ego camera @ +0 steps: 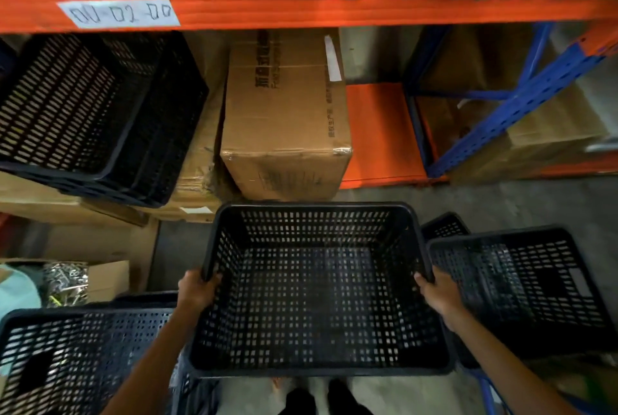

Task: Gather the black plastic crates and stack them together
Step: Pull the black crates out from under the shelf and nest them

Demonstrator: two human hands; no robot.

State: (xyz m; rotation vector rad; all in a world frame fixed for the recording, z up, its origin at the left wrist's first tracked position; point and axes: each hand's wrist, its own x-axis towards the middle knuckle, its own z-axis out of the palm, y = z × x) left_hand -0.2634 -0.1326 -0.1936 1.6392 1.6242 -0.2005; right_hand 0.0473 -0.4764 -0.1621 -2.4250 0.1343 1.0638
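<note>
I hold an empty black perforated crate (314,287) in front of me, above the floor. My left hand (197,287) grips its left rim and my right hand (434,291) grips its right rim. Another black crate (77,357) sits low at my left, and a third (521,291) stands at my right, with a further crate's corner (444,225) behind it. A stack of black crates (90,113) lies tilted on cartons on the left of the lower shelf.
An orange shelf beam (334,11) runs across the top with cartons above. A tall carton (284,113) stands right behind the held crate. A blue rack upright (521,97) is at right. A small box of hardware (70,281) sits at left. My feet (317,398) show below.
</note>
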